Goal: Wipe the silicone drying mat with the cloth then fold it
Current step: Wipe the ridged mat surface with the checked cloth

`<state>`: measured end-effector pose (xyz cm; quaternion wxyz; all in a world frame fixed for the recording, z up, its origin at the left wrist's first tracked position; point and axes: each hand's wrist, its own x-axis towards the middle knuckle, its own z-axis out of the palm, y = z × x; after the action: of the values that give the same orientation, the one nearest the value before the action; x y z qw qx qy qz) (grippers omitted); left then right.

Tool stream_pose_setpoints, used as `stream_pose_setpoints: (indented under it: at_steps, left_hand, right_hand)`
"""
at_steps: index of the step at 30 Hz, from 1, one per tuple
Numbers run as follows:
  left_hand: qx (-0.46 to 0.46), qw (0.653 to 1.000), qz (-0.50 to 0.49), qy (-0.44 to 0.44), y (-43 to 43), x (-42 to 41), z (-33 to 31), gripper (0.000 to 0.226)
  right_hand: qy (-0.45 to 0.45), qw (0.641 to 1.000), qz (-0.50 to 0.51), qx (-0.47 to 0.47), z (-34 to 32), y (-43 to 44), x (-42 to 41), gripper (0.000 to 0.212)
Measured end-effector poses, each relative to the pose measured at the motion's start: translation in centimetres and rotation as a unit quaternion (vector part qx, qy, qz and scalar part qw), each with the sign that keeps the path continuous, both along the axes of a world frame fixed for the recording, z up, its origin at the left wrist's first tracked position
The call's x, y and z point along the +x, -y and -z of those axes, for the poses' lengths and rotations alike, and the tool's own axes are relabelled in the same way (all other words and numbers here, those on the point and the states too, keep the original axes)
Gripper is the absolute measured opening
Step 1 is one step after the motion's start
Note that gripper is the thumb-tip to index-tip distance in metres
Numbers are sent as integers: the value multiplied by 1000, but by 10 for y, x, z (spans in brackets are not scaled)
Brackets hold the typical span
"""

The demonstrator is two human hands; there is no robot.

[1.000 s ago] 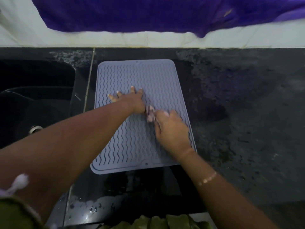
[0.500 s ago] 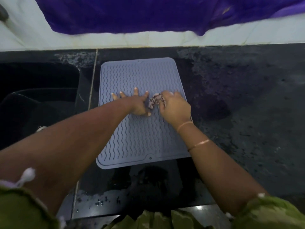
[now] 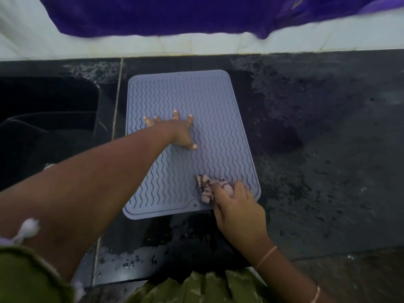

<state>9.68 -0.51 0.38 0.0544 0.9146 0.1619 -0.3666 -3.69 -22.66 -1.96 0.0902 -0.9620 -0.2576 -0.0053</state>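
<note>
Right grip: the right hand (image 3: 238, 213) is clenched over a bunched cloth (image 3: 206, 189), fingers curled on top of it and pushing it down onto the mat (image 3: 196, 101).
Cloth: small and pale with dark stripes. It is crumpled, and part of it sticks out to the left of the fingers. It sits on the mat close to the near right corner.
Left grip: the left hand (image 3: 179, 133) is released and grasps nothing. It lies flat with fingers spread, palm down on the middle of the mat, towards its left side.
Mat: grey-blue rectangle with rounded corners and rows of wavy ridges. It lies flat and unfolded on the table (image 3: 328, 149), its long side running away from the person.
Table: dark speckled stone, with water drops near the front edge. A thin pale seam runs just left of the mat.
Sink (image 3: 43, 127): a dark basin, left of the seam.
Wall (image 3: 153, 45): pale, behind the table, with purple fabric (image 3: 175, 14) hanging over its upper part.
Person: thin bangles (image 3: 265, 256) on the right wrist and a green sleeve (image 3: 26, 276) on the left arm.
</note>
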Motion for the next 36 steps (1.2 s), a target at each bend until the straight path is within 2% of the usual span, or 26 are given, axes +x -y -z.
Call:
stream_pose_setpoints:
  at_steps: [4, 9, 13, 16, 19, 21, 24, 26, 29, 31, 33, 36]
  left_hand:
    - [7, 1000, 3, 8, 2, 1, 0, 103]
    - [10, 1000, -21, 7, 8, 6, -5, 107]
    - [6, 1000, -20, 16, 7, 3, -5, 102]
    - [-6, 999, -24, 27, 6, 0, -8, 101]
    - [-1, 999, -20, 45, 11, -3, -11, 102]
    - [18, 998, 1, 65, 14, -3, -12, 100]
    - [66, 994, 36, 85, 15, 4, -14, 108]
    - [52, 995, 41, 81, 14, 13, -16, 120]
    - [-50, 996, -43, 63, 11, 34, -16, 128]
    - [-46, 995, -58, 69, 9, 43, -14, 130]
    - [-13, 998, -32, 59, 5, 48, -11, 131]
    - [1, 999, -24, 29, 2, 56, -9, 135]
  right_hand:
    - [18, 1000, 10, 21, -3, -21, 52, 20]
    - [-7, 999, 31, 18, -7, -67, 129, 21]
    - [-23, 999, 4, 46, -4, -55, 99, 20]
    - [-23, 999, -25, 38, -1, -25, 51, 32]
    - [-50, 997, -26, 42, -5, -6, 18, 34]
    - [-74, 995, -1, 63, -7, -2, 19, 32]
    - [-140, 973, 77, 164, -10, -5, 48, 34]
    - [-122, 958, 111, 233, -15, -12, 76, 34]
    - [-79, 947, 135, 279, -33, -31, 129, 33]
    - [-49, 950, 135, 277, -45, -45, 164, 35]
    - [-9, 957, 124, 261, -54, -60, 197, 37]
    - [12, 971, 125, 203, -50, -86, 238, 40]
